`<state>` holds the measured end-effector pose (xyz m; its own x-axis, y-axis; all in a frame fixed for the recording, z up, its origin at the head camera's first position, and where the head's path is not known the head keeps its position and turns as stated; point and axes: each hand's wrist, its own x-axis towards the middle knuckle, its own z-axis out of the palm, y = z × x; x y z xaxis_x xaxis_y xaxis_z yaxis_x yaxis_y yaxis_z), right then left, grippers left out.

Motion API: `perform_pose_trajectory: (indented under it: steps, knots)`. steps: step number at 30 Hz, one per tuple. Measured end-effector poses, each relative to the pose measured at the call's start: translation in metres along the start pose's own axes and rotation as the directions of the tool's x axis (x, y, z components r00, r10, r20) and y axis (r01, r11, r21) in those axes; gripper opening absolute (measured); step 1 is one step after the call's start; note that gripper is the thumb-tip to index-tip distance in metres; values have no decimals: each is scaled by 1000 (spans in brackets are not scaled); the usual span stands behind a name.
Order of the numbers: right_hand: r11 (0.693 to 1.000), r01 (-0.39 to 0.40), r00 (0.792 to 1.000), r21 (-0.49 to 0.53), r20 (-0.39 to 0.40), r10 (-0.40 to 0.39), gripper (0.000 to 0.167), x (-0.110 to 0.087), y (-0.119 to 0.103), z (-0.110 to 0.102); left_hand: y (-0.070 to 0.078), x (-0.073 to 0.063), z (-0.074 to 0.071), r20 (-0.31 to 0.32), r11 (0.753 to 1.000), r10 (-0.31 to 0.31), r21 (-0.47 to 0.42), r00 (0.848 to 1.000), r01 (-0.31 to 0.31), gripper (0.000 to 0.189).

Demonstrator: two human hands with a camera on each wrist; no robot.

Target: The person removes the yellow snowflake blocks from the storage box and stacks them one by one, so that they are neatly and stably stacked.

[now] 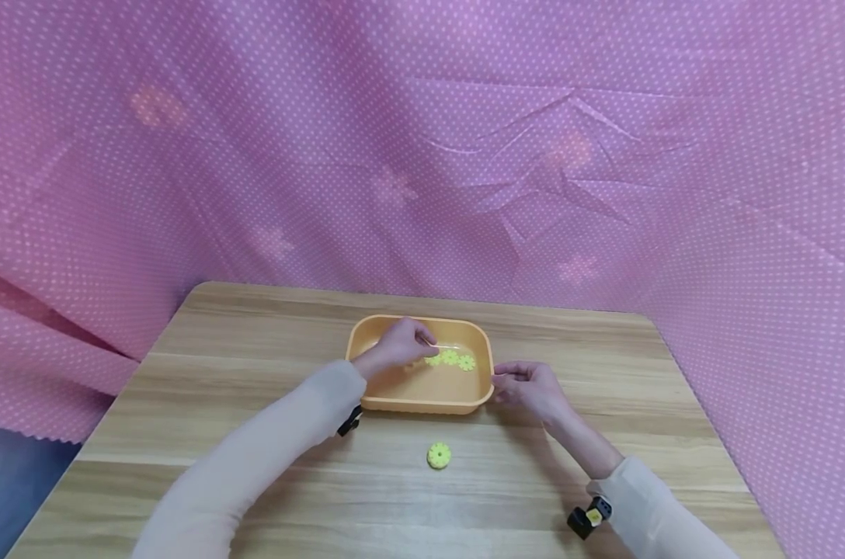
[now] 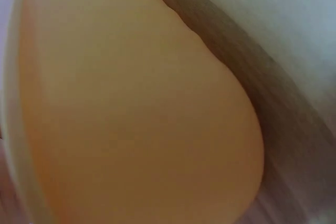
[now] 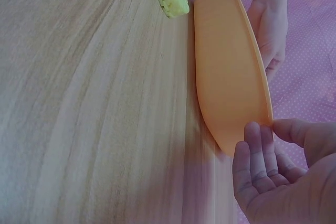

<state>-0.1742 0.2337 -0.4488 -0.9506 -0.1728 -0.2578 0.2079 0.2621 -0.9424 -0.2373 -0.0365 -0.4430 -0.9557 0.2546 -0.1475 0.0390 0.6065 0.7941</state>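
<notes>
An orange tray (image 1: 422,406) with raised sides sits on the table. My left hand (image 1: 403,343) reaches over its left side, fingers bent down with the tips at the leftmost of a row of small yellow-green flower-shaped pieces (image 1: 450,357) on the tray floor. That piece is partly hidden by the fingertips. At the tray's right end, my right hand (image 1: 530,388) holds the rim; in the right wrist view its thumb (image 3: 291,131) is on the edge and the fingers lie along the outer wall. The left wrist view shows only the tray's outside close up.
In front of the tray stands a short stack of similar yellow-green pieces (image 1: 439,456), seen from the side in the right wrist view. The wood-grain table (image 1: 269,326) ends at a pink dotted curtain (image 1: 422,194) hanging behind and at both sides.
</notes>
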Motion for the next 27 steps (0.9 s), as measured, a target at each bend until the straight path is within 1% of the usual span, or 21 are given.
perform_pose_trajectory:
  steps: [3,5,8,15,18,23,27]
  knots:
    - [1000,3,1000,-5,-2,-3,40,0,0,0,-2,4,2,15,1000,-7,8,1000,7,22]
    - [1000,6,1000,-5,0,-6,39,1,1,0,-3,7,3,19,1000,-1,31,1000,0,22]
    - [1000,10,1000,-4,3,-10,39,2,1,1,-7,10,4,24,998,12,62,1000,-13,22]
    - [1000,15,1000,4,2,-15,40,3,1,-1,-10,12,7,39,993,54,100,998,-58,24]
    - [1000,13,1000,4,1,-13,40,3,1,-1,-12,12,10,49,993,50,101,998,-55,25]
    - [1000,15,1000,-3,2,-15,40,3,1,-2,-9,9,12,63,992,29,118,998,-37,27]
    - [1000,15,1000,-8,4,-15,40,4,2,-3,-7,9,12,82,990,31,133,996,-42,30]
